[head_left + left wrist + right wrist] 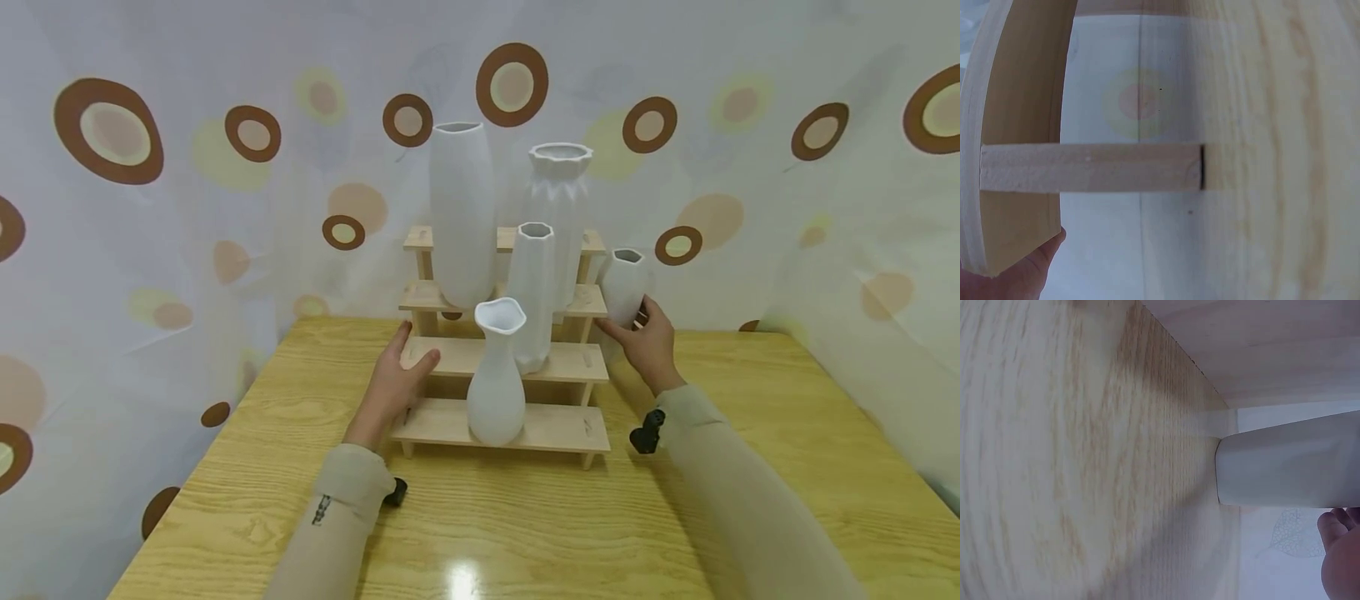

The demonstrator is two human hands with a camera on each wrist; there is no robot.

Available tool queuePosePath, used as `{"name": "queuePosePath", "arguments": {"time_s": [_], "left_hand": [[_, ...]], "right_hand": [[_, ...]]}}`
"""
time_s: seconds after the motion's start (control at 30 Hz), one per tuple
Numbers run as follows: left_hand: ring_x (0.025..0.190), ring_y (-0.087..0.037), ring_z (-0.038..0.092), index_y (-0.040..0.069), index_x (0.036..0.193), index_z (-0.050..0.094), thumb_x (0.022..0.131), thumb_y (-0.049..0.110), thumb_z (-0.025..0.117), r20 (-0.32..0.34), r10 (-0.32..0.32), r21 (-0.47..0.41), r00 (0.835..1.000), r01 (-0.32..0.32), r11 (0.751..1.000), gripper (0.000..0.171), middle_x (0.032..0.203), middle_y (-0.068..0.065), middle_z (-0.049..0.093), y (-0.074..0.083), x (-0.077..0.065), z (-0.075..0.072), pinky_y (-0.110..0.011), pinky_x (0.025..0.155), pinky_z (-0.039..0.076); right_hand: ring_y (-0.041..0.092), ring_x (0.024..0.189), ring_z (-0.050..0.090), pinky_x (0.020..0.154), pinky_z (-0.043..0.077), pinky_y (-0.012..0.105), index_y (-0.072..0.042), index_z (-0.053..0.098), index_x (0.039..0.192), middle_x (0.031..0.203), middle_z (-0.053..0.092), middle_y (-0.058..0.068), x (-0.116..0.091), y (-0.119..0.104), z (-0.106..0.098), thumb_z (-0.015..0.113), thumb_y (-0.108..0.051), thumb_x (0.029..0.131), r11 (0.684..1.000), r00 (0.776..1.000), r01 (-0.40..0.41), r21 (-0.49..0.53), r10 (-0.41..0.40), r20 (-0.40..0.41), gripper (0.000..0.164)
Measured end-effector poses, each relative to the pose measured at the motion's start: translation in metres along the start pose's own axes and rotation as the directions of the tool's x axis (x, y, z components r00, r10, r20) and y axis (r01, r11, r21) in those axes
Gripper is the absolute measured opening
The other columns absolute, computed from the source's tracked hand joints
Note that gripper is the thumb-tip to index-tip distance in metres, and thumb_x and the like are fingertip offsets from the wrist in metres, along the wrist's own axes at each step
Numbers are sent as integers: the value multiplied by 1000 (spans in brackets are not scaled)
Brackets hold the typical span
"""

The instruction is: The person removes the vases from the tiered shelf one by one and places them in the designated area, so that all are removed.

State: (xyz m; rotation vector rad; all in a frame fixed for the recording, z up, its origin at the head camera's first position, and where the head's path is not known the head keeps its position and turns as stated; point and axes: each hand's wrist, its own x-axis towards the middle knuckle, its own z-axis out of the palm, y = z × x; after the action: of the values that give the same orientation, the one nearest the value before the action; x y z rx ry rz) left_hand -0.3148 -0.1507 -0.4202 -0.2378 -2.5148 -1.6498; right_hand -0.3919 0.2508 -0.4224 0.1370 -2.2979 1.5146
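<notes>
In the head view a tiered wooden stand [450, 354] holds white vases on its steps. My left hand [390, 379] grips the left end of a middle step, its thumb over the top. In the left wrist view a finger [1054, 244] shows past that step's edge; the rest is largely hidden by the wood. My right hand [649, 343] holds a small white vase [622, 287] beside the stand's right side, towards the back. In the right wrist view this vase [1285, 462] has its base at the table surface; whether it touches cannot be told.
A tall smooth vase [461, 217] and a fluted vase [558, 200] stand at the back of the stand. In front are a slim faceted vase [531, 292] and a flared-neck vase [497, 392]. A patterned cloth [300, 175] hangs behind the wooden table [525, 525].
</notes>
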Motion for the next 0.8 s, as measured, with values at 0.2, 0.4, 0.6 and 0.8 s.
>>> {"name": "queuePosePath", "arguments": {"time_s": [0.2,0.4,0.6,0.8], "left_hand": [[149,-26,12,9,159,12,96,48,62,3,-2,1,1000,2,1000,90,164,-7,13,1,0,-1,-45,119,16],[149,-26,13,5,159,13,97,45,62,-2,8,-2,1000,-8,1000,88,164,-8,14,0,1,-1,-44,119,17],[149,-26,13,5,159,13,96,47,62,-5,3,-7,1000,-3,1000,90,163,-8,14,-1,0,-1,-44,119,17],[149,-26,14,6,159,13,95,49,62,-5,-1,-4,1000,1,1000,91,163,-8,15,0,-1,-1,-44,119,17]], "right_hand": [[37,131,46,107,39,52,-4,40,149,144,46,19,-4,-2,0,80,-37,84,1000,1000,9,11,-9,-13,83],[35,131,45,107,38,52,-5,40,150,146,45,17,-10,-7,-3,79,-38,84,999,999,-16,41,17,-36,83],[31,134,44,109,38,48,-6,40,150,149,43,13,-17,-11,-3,80,-39,83,997,996,-44,63,49,-72,84],[32,137,40,111,35,46,-2,37,150,151,40,14,-24,-12,-4,80,-34,84,992,994,-50,113,61,-95,85]]}}
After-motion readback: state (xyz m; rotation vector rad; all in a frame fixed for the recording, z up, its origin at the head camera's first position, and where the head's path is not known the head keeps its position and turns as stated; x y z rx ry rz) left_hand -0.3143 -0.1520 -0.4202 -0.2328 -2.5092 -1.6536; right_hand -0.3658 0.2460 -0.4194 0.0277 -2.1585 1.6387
